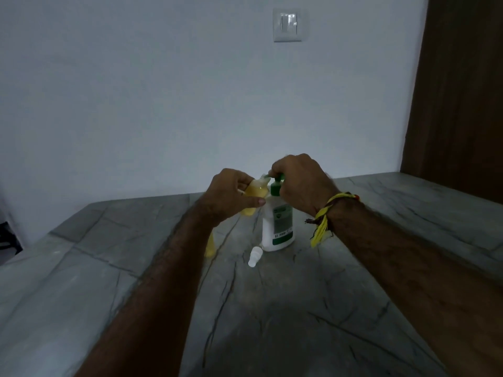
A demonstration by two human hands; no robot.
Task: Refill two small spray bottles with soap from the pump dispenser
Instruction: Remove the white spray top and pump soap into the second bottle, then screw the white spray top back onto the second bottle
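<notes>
A white pump dispenser [277, 227] with a green pump head and green label stands on the grey stone table [299, 308]. My right hand [299, 180] rests curled over the pump head. My left hand [231, 194] grips a small bottle of yellow liquid [253, 194], tilted, its open mouth at the pump's spout. A second small yellow bottle [210, 247] stands on the table, mostly hidden behind my left forearm. A white spray cap [254, 256] lies on the table in front of the dispenser.
A white wall with a light switch [288, 24] rises behind the table. A brown wooden door [457, 85] stands at the right. The table's left edge runs diagonally toward a dark object [8, 235] at far left.
</notes>
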